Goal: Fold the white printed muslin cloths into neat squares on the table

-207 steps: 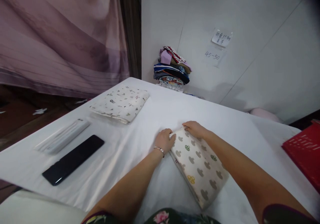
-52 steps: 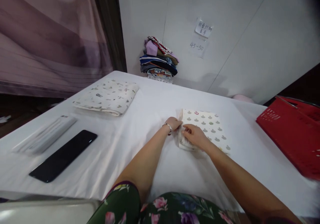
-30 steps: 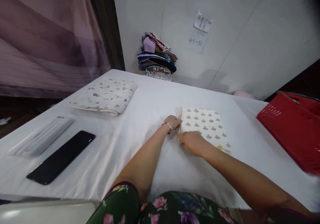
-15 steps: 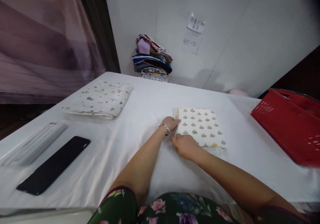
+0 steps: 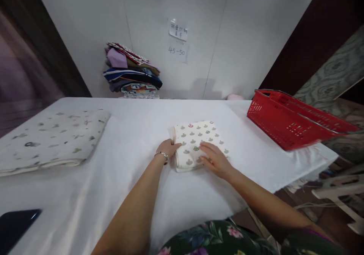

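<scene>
A folded white cloth (image 5: pixel 203 133) with grey, green and red mushroom-like prints lies in front of me on the white-covered table. At its left edge is my left hand (image 5: pixel 167 148), thumb on top and the other fingers against the side, gripping the folded edge. My right hand (image 5: pixel 215 160) rests on the near right part of the same cloth, its fingers outstretched and apart over the print. A sheer strip shows along the cloth's left edge.
Another folded printed cloth (image 5: pixel 57 141) lies at the left, with a dark phone-like slab (image 5: pixel 17 226) nearer me. A red basket (image 5: pixel 284 120) stands at the right. Piled fabrics (image 5: pixel 133 73) sit against the wall beyond the white table (image 5: pixel 136 126); paper notes (image 5: pixel 178 43) hang above.
The view has turned to the right. My right hand has gone from the cloth's left edge to rest on its top, fingers spread; my left hand stays at the left edge.
</scene>
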Demonstrator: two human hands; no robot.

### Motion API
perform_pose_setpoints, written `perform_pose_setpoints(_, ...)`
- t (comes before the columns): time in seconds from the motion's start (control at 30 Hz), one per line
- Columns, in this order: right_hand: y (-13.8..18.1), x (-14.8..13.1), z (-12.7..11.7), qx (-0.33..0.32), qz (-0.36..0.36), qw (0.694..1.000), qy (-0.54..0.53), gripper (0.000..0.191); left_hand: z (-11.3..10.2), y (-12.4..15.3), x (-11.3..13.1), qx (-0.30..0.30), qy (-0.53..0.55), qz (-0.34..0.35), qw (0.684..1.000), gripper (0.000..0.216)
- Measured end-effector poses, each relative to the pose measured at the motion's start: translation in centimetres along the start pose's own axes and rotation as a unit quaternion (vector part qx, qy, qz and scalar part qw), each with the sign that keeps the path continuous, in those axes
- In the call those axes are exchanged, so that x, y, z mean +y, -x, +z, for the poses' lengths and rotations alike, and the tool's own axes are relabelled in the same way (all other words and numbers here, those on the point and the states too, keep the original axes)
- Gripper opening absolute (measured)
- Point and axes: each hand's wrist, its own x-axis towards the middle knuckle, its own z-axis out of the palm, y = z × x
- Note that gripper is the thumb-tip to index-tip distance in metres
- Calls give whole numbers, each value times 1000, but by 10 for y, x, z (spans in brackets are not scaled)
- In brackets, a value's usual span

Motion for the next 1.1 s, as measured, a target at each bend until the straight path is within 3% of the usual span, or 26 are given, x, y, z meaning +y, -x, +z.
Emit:
perform_pose_setpoints(0.1, 24, 30, 5, -50, 84, 993, 67, 55, -2, 3, 2, 1, 1, -9, 1000, 35)
perform_pose_setpoints(0.23, 35, 44, 9, -123, 116, 984, 60, 62, -1, 5, 2, 7, 5, -16, 1000, 32)
perform_pose_setpoints(0.33, 18, 49, 1, -116, 140, 982, 41, 61, 2, 5, 0, 21, 16, -21, 999, 32)
perform_pose_setpoints(0.47, -12, 68, -2, -67, 168, 979, 97, 61, 3, 10, 0, 26, 32, -31, 999, 33)
perform_pose_setpoints(0.6, -27, 92, 8, -146, 202, 962, 112, 58, 1, 15, 3, 16, 49, -54, 997, 34)
perform_pose_setpoints(0.7, -49, 95, 9, -93, 169, 976, 101, 53, 0, 15, 5, 23, 41, -52, 998, 32)
perform_pose_setpoints(0.8, -89, 80, 11, -35, 136, 990, 26, 42, 1, 13, 4, 21, 35, -53, 998, 31)
perform_pose_setpoints(0.97, -164, 48, 39, -90, 69, 993, -44, 33, 4, 10, 2, 26, 30, -46, 998, 31)
perform_pose_setpoints(1.1, -197, 45, 63, -147, 28, 988, -43, 36, 3, 11, 2, 17, 32, -43, 998, 32)
